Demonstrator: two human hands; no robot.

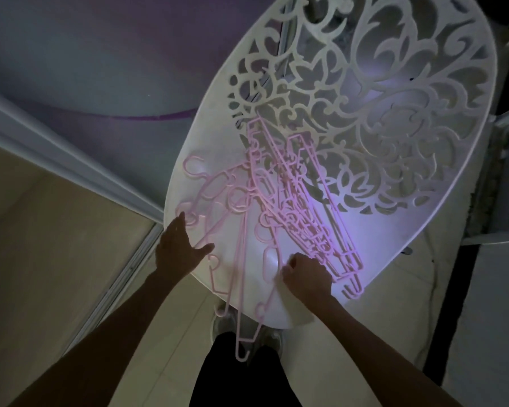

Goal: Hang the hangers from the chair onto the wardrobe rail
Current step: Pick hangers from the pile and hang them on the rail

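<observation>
Chair: a white chair (441, 183) with a round, openwork scroll-patterned shell fills the frame from centre to 2 o'clock; its solid seat part lies toward 6 o'clock.
Hangers: a tangle of pink plastic hangers (279, 201) lies on the seat at the centre; a tighter bundle runs from 12 toward 5 o'clock, looser ones fan out toward 9 o'clock, and a few overhang the seat's front edge at 6 o'clock.
Left hand: the left hand (177, 248), at 8 o'clock of the pile, is spread flat with straight fingers, resting on the seat edge and touching a hanger hook; it grips nothing.
Right hand: the right hand (304, 276), at 5 o'clock of the pile, has its fingers curled; it seems to pinch a hanger from the bundle, though the grip is hidden.
Floor: pale tiles (171, 333) lie below the chair, with the person's shoes (224, 324) at 6 o'clock.
Lighting: dim, with a violet glow on the seat.
</observation>
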